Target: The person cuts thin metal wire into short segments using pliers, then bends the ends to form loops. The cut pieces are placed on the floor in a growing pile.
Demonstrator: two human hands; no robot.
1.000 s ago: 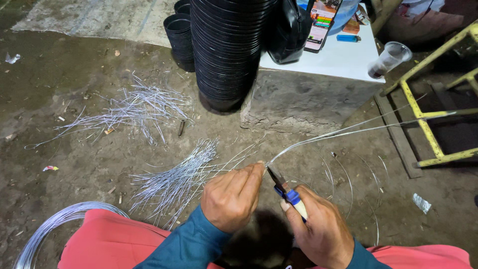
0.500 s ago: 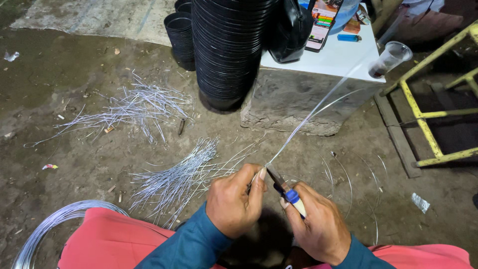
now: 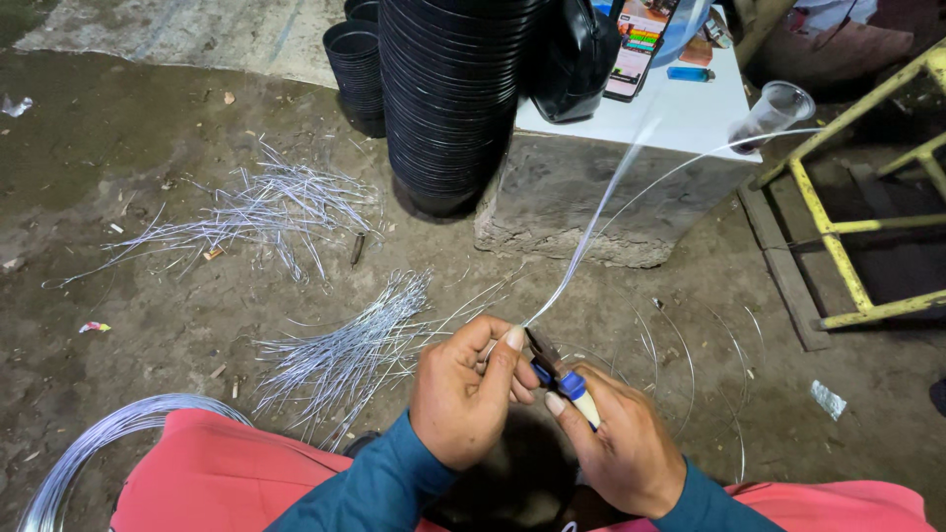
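Gripping thin silver wire [image 3: 581, 251] at its near end: left hand [image 3: 463, 394] pinches it between thumb and forefinger, right at the nose of the pliers [image 3: 552, 369]. Right hand [image 3: 616, 448] is clenched round the blue-and-cream pliers handles; jaws look closed on the wire, but the left fingertips [image 3: 512, 340] hide the bite, so probably, not certainly.

Change over the last second: the free length of wire has swung up. It ran low and flat toward the yellow frame [image 3: 838, 236]; half a second ago it was angled over the concrete block [image 3: 581, 207]; now it arcs steeply across the block's white top toward the plastic cup [image 3: 774, 113] at its right edge (motion-blurred, so it's mid-swing). Hands have barely shifted, the left thumb curling slightly further over. Reads as a bend being worked at the pinch point.

Unchanged: cut wire pieces [image 3: 345, 350] on the dirt floor just left of the hands, second scatter [image 3: 256, 212] farther left, wire coil [image 3: 94, 448] at the bottom-left corner, stacked black pots [image 3: 448, 99] against the block.
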